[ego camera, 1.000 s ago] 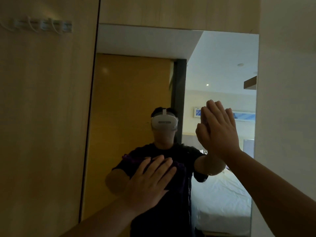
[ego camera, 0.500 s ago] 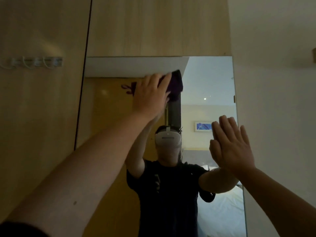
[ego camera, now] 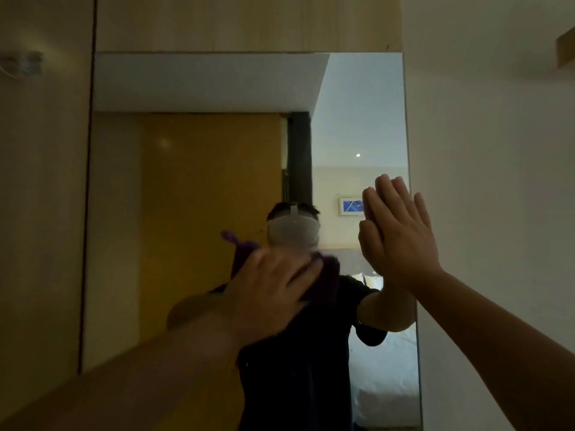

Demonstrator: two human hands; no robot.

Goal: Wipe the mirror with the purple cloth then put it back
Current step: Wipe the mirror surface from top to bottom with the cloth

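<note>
A tall light wooden wall panel [ego camera: 43, 197] fills the nine o'clock side, with a blurred row of pale wall hooks [ego camera: 23, 64] near ten o'clock. A plain cream wall [ego camera: 491, 181] occupies three o'clock, and a small wooden shelf corner [ego camera: 564, 48] juts in at two o'clock.
</note>
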